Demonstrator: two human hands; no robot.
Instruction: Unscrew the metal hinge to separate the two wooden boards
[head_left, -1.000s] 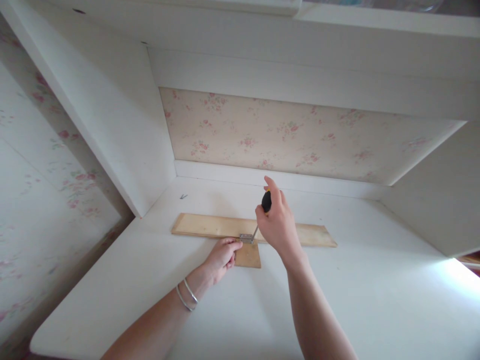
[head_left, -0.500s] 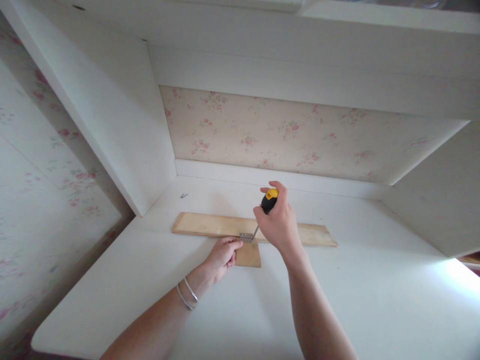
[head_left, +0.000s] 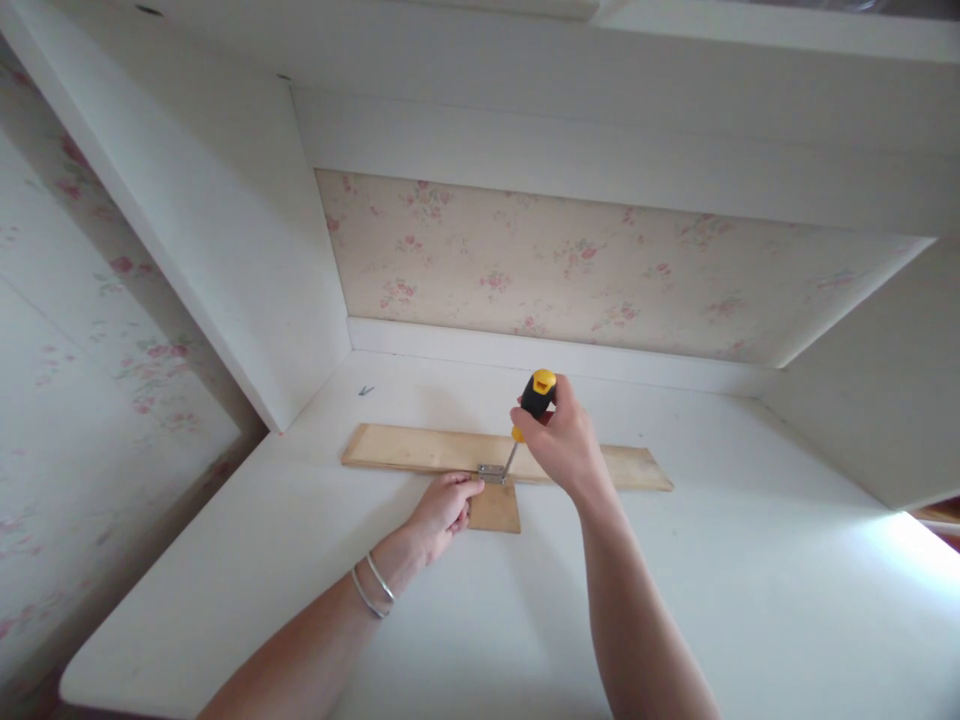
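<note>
Centre of frame: a long, flat, pale wooden board lies crosswise on a white desk. A small, light-brown, four-sided wooden piece sits against its near edge, and a small silver metal hinge spans the seam.

Left hand, two silver metal bangles at the wrist: grip closed on the small piece's left edge, thumb just beside the hinge. Right hand: grip closed around the black-and-yellow handle of a metal-shafted screwdriver. Shaft tilted, handle up and to the right, tip at the hinge's right end.

Edges: the board's ends stand well inside the desk's sides. White surface runs from the small piece down to the bottom of the frame, and widely out to the right. Rounded desk corner at lower left. Behind the board, a strip of desk reaches the low white ledge; tiny dark slender bits lie there, left of centre, too small to identify. A white side panel bounds the upper left.
</note>
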